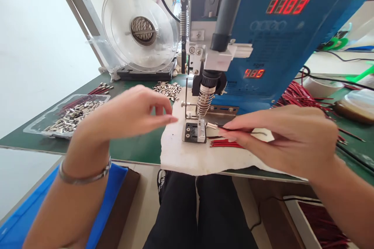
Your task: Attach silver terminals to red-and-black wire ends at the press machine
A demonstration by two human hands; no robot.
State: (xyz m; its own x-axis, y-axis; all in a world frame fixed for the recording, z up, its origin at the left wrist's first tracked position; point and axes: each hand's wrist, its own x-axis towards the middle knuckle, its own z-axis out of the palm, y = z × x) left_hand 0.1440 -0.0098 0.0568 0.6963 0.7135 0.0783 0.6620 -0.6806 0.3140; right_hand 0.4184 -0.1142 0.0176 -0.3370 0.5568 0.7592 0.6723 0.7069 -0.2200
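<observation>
Our right hand (pixel 295 142) held red and black wires (pixel 223 128) in a narrow pinch between thumb and fingers, a metal plug (pixel 212 125) at their near-machine end. The plug was just beside the small block (pixel 201 131), under the coiled spring (pixel 205 102) of the blue machine (pixel 257 54); we could not tell whether plug and block touched.

Because we gripped behind the plug, the plug could have tipped or turned if it met the block off-centre. Too loose a pinch might have let the wires slide apart from it.

Our left hand (pixel 140 111) hung empty as far as we could see, fingers loosely curled with a modest gap to the thumb. It was near the spring, and we judged the tip below that was probably hot, so a careless reach might have burned us.

Loose red wires (pixel 226 143) lay on the white cloth (pixel 181 161) beneath our right fingers, where a low sweep could have scattered them. A snag on the cloth's ragged front edge might have dragged them too.
</observation>
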